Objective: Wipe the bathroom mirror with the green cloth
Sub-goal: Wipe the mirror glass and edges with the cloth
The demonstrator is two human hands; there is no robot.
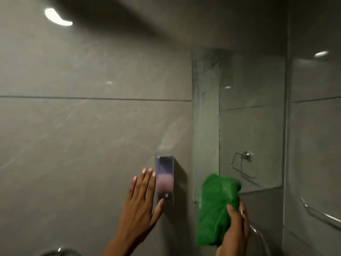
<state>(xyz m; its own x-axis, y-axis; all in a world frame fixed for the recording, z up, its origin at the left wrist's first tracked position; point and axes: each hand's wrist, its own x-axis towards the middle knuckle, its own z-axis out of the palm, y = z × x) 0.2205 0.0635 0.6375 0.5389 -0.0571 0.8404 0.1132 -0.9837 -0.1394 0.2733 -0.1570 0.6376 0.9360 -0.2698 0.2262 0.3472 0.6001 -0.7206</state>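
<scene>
The bathroom mirror (239,117) is a tall rectangle set in the grey tiled wall at the right of centre. My right hand (235,231) grips a folded green cloth (215,207), whose top overlaps the mirror's lower left corner. My left hand (142,204) is open with fingers spread, flat against the wall, its thumb touching the lower front of a small box-like fixture (165,180) fixed to the wall left of the mirror.
Grey wall tiles (83,126) fill the left and top. The mirror reflects a chrome towel ring (243,159). A side wall with a chrome rail (321,213) stands at the right. A chrome fitting (59,252) shows at the bottom left edge, and a hose (258,235) runs behind my right hand.
</scene>
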